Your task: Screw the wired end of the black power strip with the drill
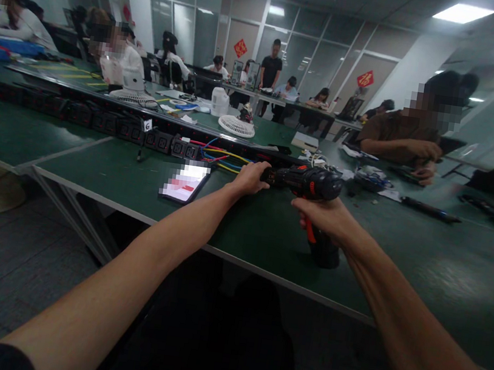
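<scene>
A black and orange cordless drill [314, 185] is held over the green table [105, 174], its nose pointing left. My right hand [323, 215] is wrapped round the drill's handle, above the battery base [324, 252]. My left hand [251, 178] is closed on the drill's front end, at the chuck. Just beyond my left hand lie coloured wires [218, 156] and a black power strip [167, 143].
A phone [184, 182] lies face up on the table left of my left hand. Two small white fans [236, 125] stand further back. A seated person [404, 133] works at the right, with tools [430, 209] near them. More people sit at the far tables.
</scene>
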Demonstrator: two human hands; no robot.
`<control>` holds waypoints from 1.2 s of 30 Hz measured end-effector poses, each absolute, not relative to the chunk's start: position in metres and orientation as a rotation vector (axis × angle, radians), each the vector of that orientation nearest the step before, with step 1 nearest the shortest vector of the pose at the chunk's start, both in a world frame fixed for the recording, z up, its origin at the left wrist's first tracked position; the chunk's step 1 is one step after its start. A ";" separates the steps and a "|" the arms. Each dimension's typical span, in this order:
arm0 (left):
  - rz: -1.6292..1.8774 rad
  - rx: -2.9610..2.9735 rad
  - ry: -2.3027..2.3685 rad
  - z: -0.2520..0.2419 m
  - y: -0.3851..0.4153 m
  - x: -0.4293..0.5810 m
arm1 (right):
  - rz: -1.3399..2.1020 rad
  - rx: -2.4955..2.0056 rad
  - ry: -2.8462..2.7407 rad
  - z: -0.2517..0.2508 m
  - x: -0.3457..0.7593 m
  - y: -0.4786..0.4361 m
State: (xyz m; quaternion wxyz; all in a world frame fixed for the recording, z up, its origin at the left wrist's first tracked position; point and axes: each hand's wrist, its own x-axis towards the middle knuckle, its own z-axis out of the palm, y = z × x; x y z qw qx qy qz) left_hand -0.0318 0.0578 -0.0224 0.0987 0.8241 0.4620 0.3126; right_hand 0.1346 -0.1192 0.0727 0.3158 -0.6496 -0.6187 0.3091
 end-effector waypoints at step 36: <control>0.941 2.420 1.370 -0.021 0.055 -0.031 | 0.786 -1.736 -1.636 0.072 0.136 -0.119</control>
